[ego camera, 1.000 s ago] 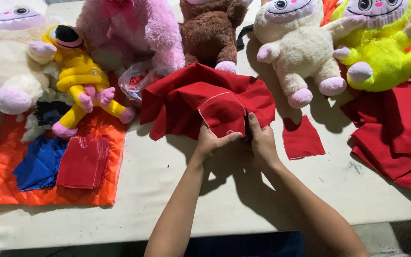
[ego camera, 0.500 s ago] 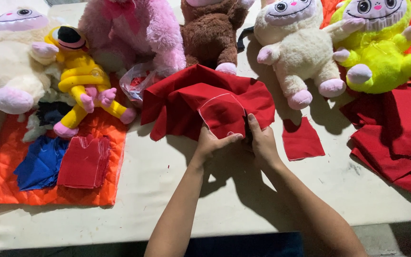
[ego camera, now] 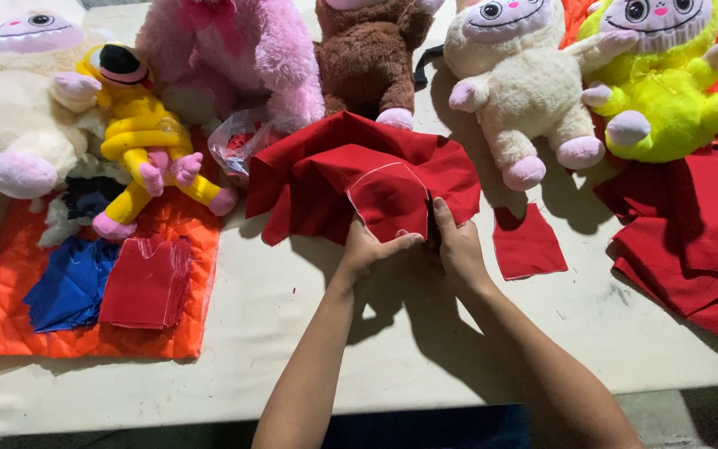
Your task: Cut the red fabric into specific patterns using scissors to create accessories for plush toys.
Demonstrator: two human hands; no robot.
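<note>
Both hands work the red cloth [ego camera: 359, 170] bunched at the table's [ego camera: 292, 333] 12 o'clock, below the row of plush toys: the left hand [ego camera: 367, 248] is closed, thumb and fingers pinching the lower edge of a chalk-outlined piece, while the right hand [ego camera: 457, 245] at its 3 o'clock grips the cloth around a dark tool, seemingly scissors, though that is hard to tell. This looks like cutting along the marked curve, and following that line would call for the left hand to hold the cloth taut. 1 cut red piece [ego camera: 528, 244] lies at 3 o'clock of the hands.

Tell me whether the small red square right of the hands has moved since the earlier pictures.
No. The small red square lies flat on the table in the same spot below the cream plush toy's pink feet, apart from the right hand.
</note>
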